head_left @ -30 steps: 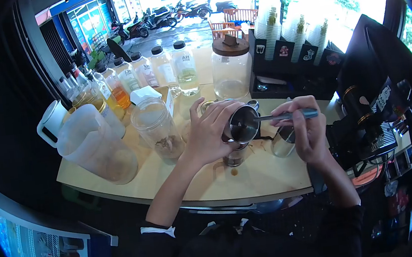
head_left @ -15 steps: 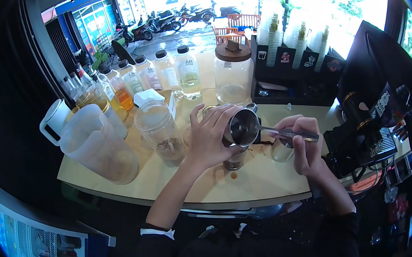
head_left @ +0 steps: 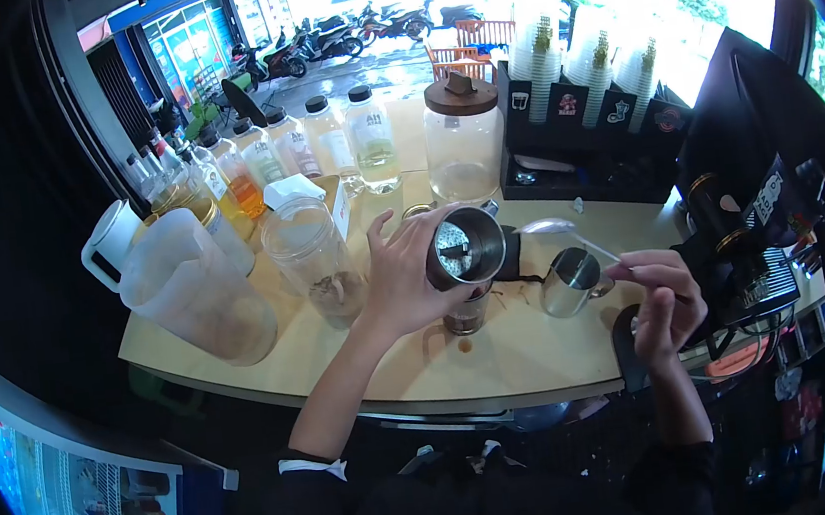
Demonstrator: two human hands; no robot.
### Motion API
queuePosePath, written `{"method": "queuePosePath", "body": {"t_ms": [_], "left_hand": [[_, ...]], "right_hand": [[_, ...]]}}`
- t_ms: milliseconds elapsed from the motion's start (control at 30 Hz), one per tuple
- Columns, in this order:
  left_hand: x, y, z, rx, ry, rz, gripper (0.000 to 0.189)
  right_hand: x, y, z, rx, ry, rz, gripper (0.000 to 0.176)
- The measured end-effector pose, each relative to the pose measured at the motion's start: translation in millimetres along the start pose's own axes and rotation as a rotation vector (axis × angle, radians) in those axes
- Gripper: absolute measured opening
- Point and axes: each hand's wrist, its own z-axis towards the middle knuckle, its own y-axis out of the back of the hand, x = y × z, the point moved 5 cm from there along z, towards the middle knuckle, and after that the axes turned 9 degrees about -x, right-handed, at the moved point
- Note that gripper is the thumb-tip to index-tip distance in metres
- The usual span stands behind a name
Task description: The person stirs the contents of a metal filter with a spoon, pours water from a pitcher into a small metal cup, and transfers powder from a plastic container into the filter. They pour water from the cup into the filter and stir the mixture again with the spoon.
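Note:
My left hand [head_left: 409,268] is wrapped round a steel cup [head_left: 504,248], tilted so its mouth faces me. Inside it, a dark piece crosses a pale, speckled bottom. Below the cup, partly covered by it, a small glass [head_left: 464,318] with dark contents stands on the counter. Between the fingertips of my right hand [head_left: 664,301] is the thin handle of a spoon [head_left: 550,228], its bowl pointing left, away from the cup. A metal pitcher [head_left: 568,286] with a handle stands below the spoon. Left of my left hand is a clear jar [head_left: 307,254] with brown stuff inside.
A big translucent jug [head_left: 195,290] stands on the left of the counter [head_left: 534,365]. Capped bottles [head_left: 376,146] line the back, beside a wooden-lidded jar [head_left: 465,151]. Cup stacks [head_left: 589,73] sit in a black holder. A black machine [head_left: 732,234] is at right.
The spoon has come out of the steel cup, and my right hand has moved right and slightly down with it. My left hand and the cup have shifted slightly, showing the cup's inside.

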Motion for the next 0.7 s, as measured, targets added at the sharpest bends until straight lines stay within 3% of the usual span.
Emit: {"method": "queuePosePath", "body": {"t_ms": [100, 167, 200, 400, 667, 700], "left_hand": [[1, 0, 0, 0.021, 0.040, -0.006, 0.084], [2, 1, -1, -0.018, 0.073, -0.011, 0.084], [1, 2, -1, -0.023, 0.084, -0.011, 0.083], [5, -7, -6, -0.044, 0.149, -0.057, 0.080], [10, -12, -17, -0.108, 0.352, -0.283, 0.069], [11, -12, -18, -0.102, 0.370, -0.282, 0.069]], "right_hand": [[5, 18, -11, 0.015, 0.070, -0.151, 0.024], [-9, 17, -31, 0.202, 0.023, -0.361, 0.021], [-16, 14, -44, 0.270, -0.097, -0.405, 0.020], [-64, -2, -103, 0.439, -0.409, -0.239, 0.023], [-73, -11, -133, 0.623, -0.334, -0.209, 0.025], [-77, -12, -139, 0.689, -0.437, -0.203, 0.025]]}}
